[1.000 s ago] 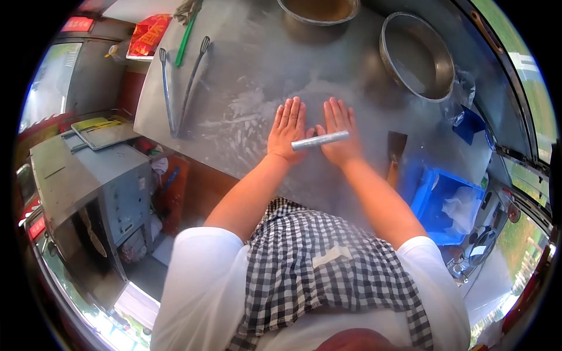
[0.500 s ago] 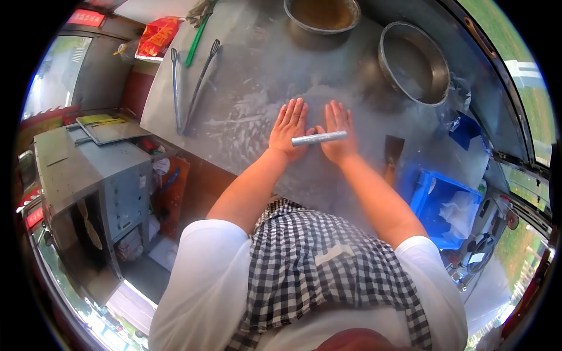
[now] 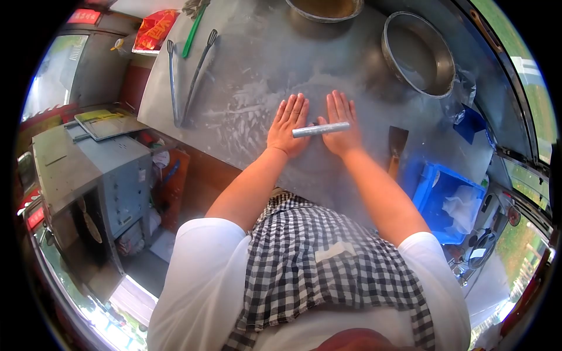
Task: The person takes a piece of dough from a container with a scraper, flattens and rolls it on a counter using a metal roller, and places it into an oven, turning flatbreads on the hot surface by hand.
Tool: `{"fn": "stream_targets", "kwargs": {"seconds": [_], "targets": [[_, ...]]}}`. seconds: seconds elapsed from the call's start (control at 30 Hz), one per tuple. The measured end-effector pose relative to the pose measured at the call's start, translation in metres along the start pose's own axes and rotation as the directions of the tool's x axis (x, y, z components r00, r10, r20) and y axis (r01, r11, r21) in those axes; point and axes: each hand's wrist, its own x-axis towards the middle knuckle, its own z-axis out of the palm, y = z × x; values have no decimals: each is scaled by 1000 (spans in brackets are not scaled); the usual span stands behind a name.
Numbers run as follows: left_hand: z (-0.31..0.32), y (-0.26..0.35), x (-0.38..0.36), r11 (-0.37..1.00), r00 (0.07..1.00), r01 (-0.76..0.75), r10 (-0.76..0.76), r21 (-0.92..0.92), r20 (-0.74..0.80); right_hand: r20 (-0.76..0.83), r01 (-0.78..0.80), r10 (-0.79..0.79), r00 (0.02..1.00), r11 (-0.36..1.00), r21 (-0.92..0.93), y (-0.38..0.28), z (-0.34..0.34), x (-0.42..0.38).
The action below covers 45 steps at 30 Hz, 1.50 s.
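My left hand [image 3: 288, 125] and my right hand [image 3: 341, 124] lie palm down, side by side, near the middle of the metal table [image 3: 246, 41]. Their fingers are stretched forward. A short grey metal rod [image 3: 321, 129] crosses over the inner parts of both hands; whether it touches them, I cannot tell. Anything under the palms is hidden. White floury smears [image 3: 239, 111] mark the tabletop to the left. To the right of my right hand is a scraper [image 3: 397, 143] with a wooden handle.
Two metal basins, one [image 3: 418, 55] at the right and one [image 3: 328, 10] at the top. Tongs [image 3: 199, 79] and a green-handled tool [image 3: 193, 35] lie at the upper left. A blue crate [image 3: 436, 202] holds a plastic bag. A metal cabinet [image 3: 126, 187] stands left.
Both hands have shifted slightly forward on the table, and the rod sits a little higher in view. The basins and scraper appear slightly moved as the view shifts.
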Motion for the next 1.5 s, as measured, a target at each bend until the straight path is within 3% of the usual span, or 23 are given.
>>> {"fn": "stream_targets", "kwargs": {"seconds": [0.83, 1.07, 1.33, 1.5], "targets": [[0, 1, -4, 999, 999, 27, -29, 43, 36, 10, 73, -73, 997, 997, -4, -2, 0, 2], [0, 1, 1, 999, 999, 23, -22, 37, -31, -10, 67, -68, 998, 997, -37, 0, 1, 5], [0, 2, 2, 1000, 998, 23, -24, -15, -63, -78, 87, -83, 993, 995, 48, 4, 5, 1], [4, 9, -19, 1000, 998, -14, 16, 27, -57, -23, 91, -91, 996, 995, 30, -2, -2, -17]]}}
